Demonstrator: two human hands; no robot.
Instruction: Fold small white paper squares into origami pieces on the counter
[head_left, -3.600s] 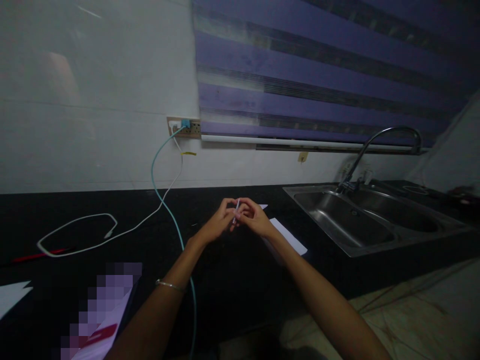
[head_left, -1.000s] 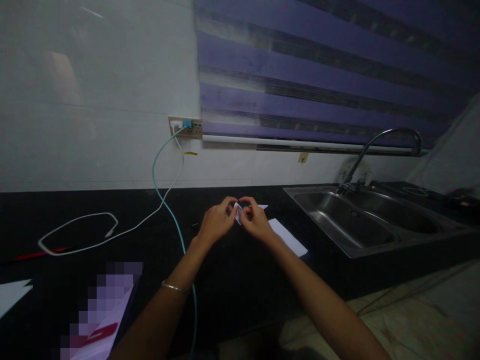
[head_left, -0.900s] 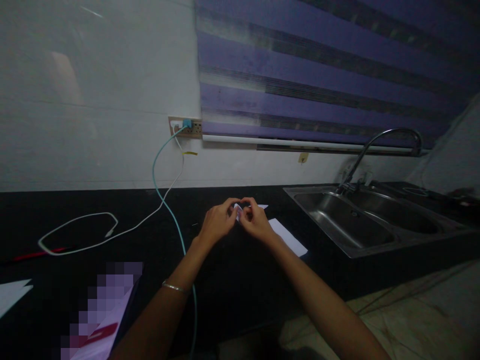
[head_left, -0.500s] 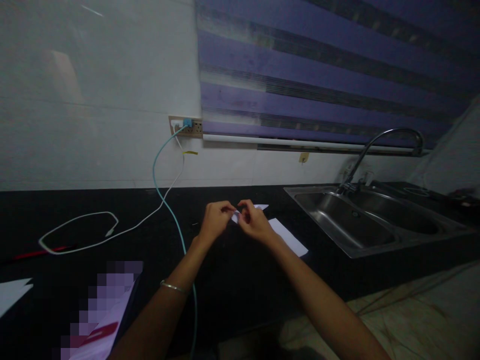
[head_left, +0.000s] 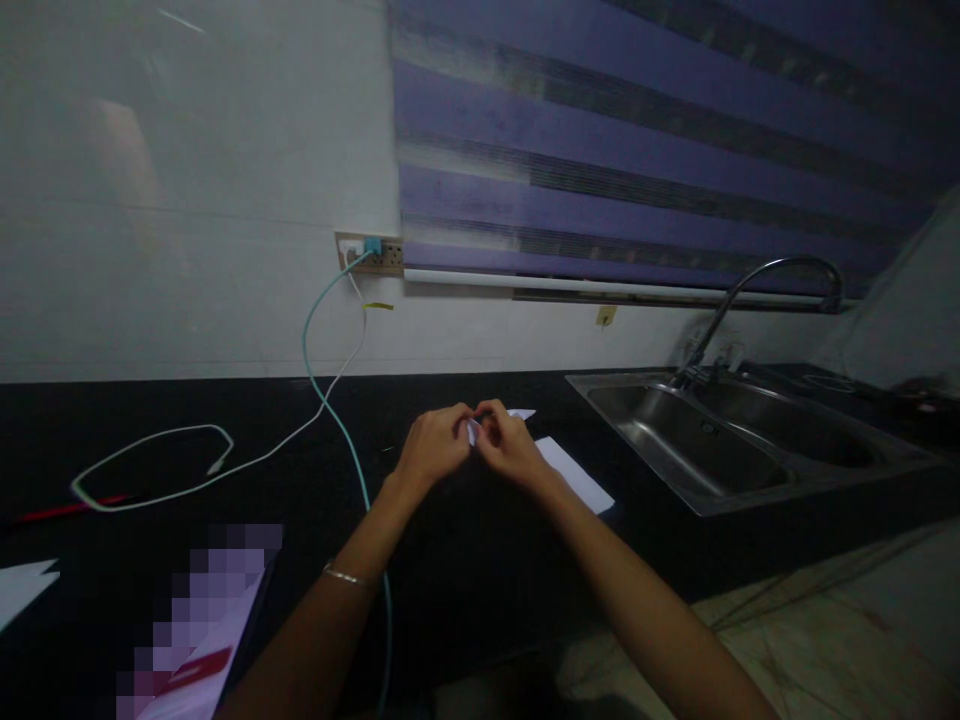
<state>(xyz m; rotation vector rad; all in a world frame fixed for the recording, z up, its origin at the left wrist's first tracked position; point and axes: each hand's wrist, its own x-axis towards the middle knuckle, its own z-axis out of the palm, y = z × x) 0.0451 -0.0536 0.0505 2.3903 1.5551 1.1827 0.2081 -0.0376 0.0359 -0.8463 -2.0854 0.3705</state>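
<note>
My left hand (head_left: pixel 433 447) and my right hand (head_left: pixel 510 447) meet over the black counter (head_left: pixel 465 560), fingertips pinched together on a small white folded paper piece (head_left: pixel 472 431). Only a sliver of the paper shows between the fingers. A silver bracelet (head_left: pixel 343 574) sits on my left wrist. A white paper sheet (head_left: pixel 574 474) lies flat just right of my right hand, and another white scrap (head_left: pixel 521 413) peeks out behind it.
A steel double sink (head_left: pixel 742 440) with a curved tap (head_left: pixel 757 300) is at the right. A teal cable (head_left: pixel 330 400) and a white cable (head_left: pixel 165 470) run from the wall socket (head_left: pixel 369 254) across the counter. Papers (head_left: pixel 202 640) lie at the near left.
Both hands have stayed in the same spot, working the small paper between the fingertips. The paper stood upright earlier and now lies lower, more hidden by the fingers.
</note>
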